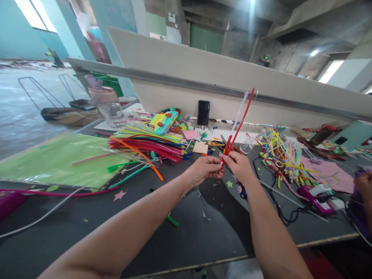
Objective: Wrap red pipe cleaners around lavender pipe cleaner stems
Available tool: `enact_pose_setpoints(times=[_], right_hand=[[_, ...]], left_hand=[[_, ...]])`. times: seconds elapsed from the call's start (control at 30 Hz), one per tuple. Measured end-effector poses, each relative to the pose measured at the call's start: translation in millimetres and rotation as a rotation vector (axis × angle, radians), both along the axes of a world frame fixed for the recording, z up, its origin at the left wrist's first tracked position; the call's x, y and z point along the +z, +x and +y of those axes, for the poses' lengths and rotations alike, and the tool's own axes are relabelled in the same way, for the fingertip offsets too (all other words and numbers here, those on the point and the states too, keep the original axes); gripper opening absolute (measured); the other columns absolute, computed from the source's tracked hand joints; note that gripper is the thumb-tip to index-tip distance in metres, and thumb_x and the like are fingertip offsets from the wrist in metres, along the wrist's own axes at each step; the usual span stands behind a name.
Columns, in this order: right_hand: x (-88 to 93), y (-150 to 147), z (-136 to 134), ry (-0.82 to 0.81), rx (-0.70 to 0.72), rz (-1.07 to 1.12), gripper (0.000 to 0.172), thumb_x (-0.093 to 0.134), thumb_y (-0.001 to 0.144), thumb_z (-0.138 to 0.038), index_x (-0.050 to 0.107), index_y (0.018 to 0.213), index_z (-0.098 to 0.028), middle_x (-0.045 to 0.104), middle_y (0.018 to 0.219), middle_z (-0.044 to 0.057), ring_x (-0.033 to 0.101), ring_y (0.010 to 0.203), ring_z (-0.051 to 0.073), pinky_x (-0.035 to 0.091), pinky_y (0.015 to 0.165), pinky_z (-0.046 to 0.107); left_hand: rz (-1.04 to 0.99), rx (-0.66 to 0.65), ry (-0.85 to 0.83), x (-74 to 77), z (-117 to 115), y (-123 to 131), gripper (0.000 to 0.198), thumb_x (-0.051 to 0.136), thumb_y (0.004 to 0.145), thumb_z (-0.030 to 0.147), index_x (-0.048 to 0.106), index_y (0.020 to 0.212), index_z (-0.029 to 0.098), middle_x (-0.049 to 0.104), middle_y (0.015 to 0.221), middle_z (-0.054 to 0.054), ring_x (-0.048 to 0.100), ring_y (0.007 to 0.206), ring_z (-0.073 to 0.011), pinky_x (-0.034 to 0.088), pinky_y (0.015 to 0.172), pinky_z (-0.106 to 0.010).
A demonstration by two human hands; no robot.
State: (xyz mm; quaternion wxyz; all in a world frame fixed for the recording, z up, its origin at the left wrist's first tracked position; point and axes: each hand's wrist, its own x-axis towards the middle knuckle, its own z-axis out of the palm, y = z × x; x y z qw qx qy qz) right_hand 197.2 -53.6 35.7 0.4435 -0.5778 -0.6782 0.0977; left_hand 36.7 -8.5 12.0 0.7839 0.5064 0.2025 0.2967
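Note:
Over the middle of the dark table, my left hand (207, 168) and my right hand (236, 164) meet, fingers closed around red pipe cleaners (242, 116). One red stem rises long and slanted to the right; shorter red pieces are bunched low, near my fingertips. A pale lilac pipe cleaner (240, 111) stands up beside them, its tip bent over. My fingers hide where the stems join. Just behind my hands lie a small wooden block (200, 147) and a clear round plastic piece (246, 146). A green star (229, 184) rests on the table below my right hand.
Bundled colourful pipe cleaners (148, 145) lie left, beside green sheets in plastic (52, 162). A tangled pile (286, 155), cables and a purple power strip (315, 199) sit right. A phone (203, 112) leans on the divider (174, 93). Another person's hand (364, 186) shows at the right edge.

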Motion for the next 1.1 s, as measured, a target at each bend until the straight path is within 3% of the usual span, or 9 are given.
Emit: enact_pose_setpoints(times=[0.27,0.43,0.67,1.1], right_hand=[[2.9,-5.8,-5.3,0.076,-0.183,0.171,0.026,0.049,0.083,-0.038,0.062,0.071,-0.018,0.055,0.054,-0.001,0.048,0.049,0.012,0.036,0.051,0.024],[1.0,-9.8,-4.3,0.093,-0.113,0.222,0.019,0.054,0.081,-0.036,0.060,0.075,-0.019,0.058,0.057,-0.001,0.051,0.049,0.013,0.040,0.053,0.024],[-2.5,-10.3,-1.5,0.032,-0.053,0.183,0.016,0.053,0.081,-0.033,0.058,0.077,-0.019,0.057,0.054,-0.002,0.054,0.049,0.014,0.041,0.052,0.024],[-9.7,-11.8,3.6,0.103,-0.098,0.170,0.017,0.051,0.082,-0.037,0.053,0.076,-0.021,0.060,0.065,0.001,0.056,0.058,0.017,0.043,0.059,0.028]], left_hand=[[0.027,0.099,0.040,-0.3,3.7,0.0,0.026,0.074,0.068,0.026,0.057,0.081,0.011,0.067,0.071,-0.006,0.066,0.060,-0.0124,0.054,0.062,-0.024],[0.049,0.171,0.083,-1.0,4.5,0.9,0.029,0.076,0.064,0.028,0.058,0.079,0.011,0.067,0.068,-0.005,0.066,0.063,-0.0137,0.054,0.064,-0.028],[0.046,0.178,0.137,-3.6,4.1,2.6,0.030,0.075,0.064,0.031,0.061,0.082,0.012,0.067,0.069,-0.003,0.065,0.065,-0.0128,0.054,0.068,-0.029],[0.052,0.127,0.153,-2.2,2.4,2.5,0.027,0.073,0.065,0.027,0.060,0.082,0.011,0.068,0.071,-0.004,0.066,0.068,-0.0132,0.054,0.070,-0.027]])
